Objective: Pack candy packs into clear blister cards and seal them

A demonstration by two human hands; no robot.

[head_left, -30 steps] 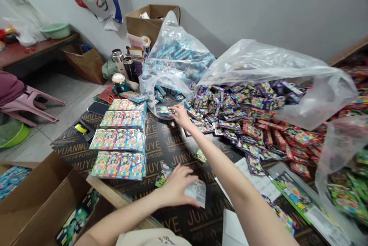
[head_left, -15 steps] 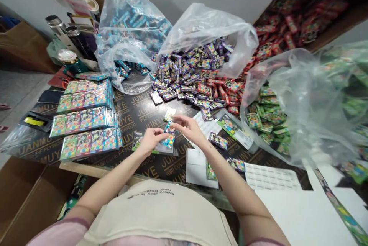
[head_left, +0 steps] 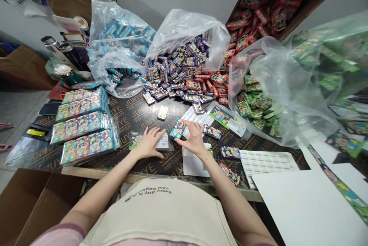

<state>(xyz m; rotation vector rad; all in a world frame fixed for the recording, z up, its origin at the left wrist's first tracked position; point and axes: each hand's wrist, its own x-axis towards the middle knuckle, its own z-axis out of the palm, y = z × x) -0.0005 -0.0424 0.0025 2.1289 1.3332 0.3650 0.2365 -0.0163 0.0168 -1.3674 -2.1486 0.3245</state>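
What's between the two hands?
Head view: a blue packet, pinched by the right hand, and a clear sleeve with white label under the left hand.

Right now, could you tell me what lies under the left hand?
A flat pack, green end and white label showing, lies under the left hand; the palm covers its middle.

Far left: cardboard box point(head_left: 71, 0), flasks point(head_left: 53, 46), bag of blue packets point(head_left: 120, 46). Far centre: purple packets point(head_left: 175, 69), red packets point(head_left: 212, 81) touching them. Right: green packets point(head_left: 255, 102). Left: stacked filled cards point(head_left: 83, 123). Near right: label sheet point(head_left: 267, 161).
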